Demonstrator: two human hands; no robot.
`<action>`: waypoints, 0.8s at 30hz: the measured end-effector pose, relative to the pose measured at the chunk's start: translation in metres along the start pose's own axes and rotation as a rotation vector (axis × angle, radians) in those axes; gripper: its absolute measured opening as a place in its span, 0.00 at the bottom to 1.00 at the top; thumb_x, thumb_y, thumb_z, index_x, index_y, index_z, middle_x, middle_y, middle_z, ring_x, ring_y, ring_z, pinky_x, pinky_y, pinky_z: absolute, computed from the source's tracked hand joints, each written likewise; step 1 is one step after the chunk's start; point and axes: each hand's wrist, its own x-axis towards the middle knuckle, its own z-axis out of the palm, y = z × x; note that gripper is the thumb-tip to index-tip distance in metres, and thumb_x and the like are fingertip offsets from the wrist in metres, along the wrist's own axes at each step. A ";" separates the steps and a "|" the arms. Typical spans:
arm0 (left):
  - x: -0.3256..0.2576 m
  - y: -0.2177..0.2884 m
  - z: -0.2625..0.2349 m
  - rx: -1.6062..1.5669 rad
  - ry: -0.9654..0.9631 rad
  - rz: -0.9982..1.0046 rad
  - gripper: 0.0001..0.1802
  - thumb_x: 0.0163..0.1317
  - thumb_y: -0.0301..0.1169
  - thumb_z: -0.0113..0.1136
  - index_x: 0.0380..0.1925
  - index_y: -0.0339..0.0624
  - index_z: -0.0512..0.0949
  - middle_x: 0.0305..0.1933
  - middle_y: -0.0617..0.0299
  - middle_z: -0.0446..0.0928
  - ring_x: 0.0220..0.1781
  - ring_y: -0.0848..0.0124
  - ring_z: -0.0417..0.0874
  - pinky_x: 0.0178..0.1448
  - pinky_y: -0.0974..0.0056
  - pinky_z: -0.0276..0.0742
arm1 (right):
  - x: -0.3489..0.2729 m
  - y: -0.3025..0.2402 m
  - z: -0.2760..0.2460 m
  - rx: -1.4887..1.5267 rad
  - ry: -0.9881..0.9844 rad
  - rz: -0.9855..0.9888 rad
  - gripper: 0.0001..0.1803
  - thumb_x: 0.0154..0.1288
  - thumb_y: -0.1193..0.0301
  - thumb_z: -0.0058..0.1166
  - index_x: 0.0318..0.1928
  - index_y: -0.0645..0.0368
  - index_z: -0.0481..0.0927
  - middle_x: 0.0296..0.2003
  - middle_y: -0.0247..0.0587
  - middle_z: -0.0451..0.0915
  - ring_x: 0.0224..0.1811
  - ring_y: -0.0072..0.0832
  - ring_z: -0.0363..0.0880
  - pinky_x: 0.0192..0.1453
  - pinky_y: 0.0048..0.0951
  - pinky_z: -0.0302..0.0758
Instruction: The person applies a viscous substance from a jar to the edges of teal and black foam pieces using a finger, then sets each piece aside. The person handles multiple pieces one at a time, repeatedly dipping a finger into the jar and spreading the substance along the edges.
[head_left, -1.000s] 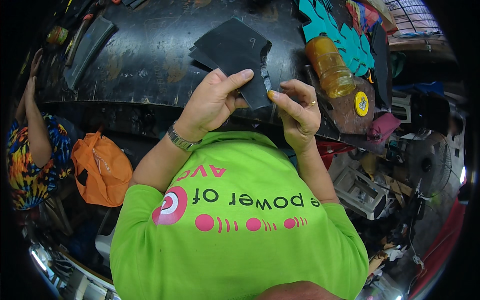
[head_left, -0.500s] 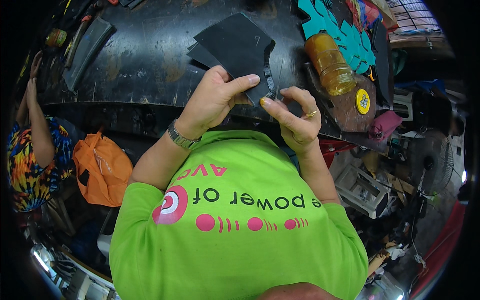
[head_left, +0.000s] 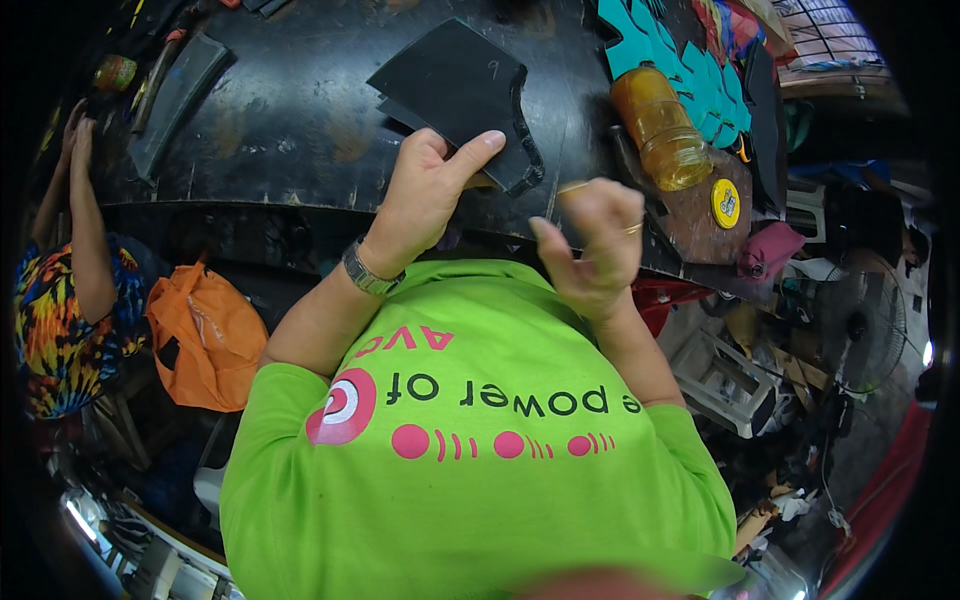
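My left hand (head_left: 425,190) is closed on a small stack of black leather-like pieces (head_left: 455,85) at the near edge of the dark table. Its thumb presses on top, and its fingers are hidden underneath. The curved right side of the pieces has a ragged, glossy dark edge. My right hand (head_left: 602,240) is just to the right, apart from the pieces and somewhat blurred. Its thumb stands away from the bent fingers, and nothing shows between them.
Right of my hands, a bottle of amber liquid (head_left: 660,130) stands by a round yellow lid (head_left: 725,203) on a brown board (head_left: 690,225). Teal cut pieces (head_left: 690,75) lie behind. At left are a dark curved strip (head_left: 180,105), an orange bag (head_left: 205,335) and another person's arms (head_left: 85,220).
My right hand has come away from the lower corner of the black pieces, moving slightly right and down. The pieces have shifted a little left and turned in my left hand.
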 end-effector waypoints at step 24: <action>0.090 0.098 -0.152 -0.173 0.412 0.293 0.09 0.70 0.23 0.58 0.45 0.27 0.76 0.47 0.44 0.81 0.49 0.59 0.87 0.55 0.64 0.88 | 0.017 0.026 0.037 0.593 0.034 0.600 0.55 0.60 0.77 0.65 0.80 0.55 0.42 0.51 0.46 0.74 0.45 0.25 0.75 0.57 0.29 0.73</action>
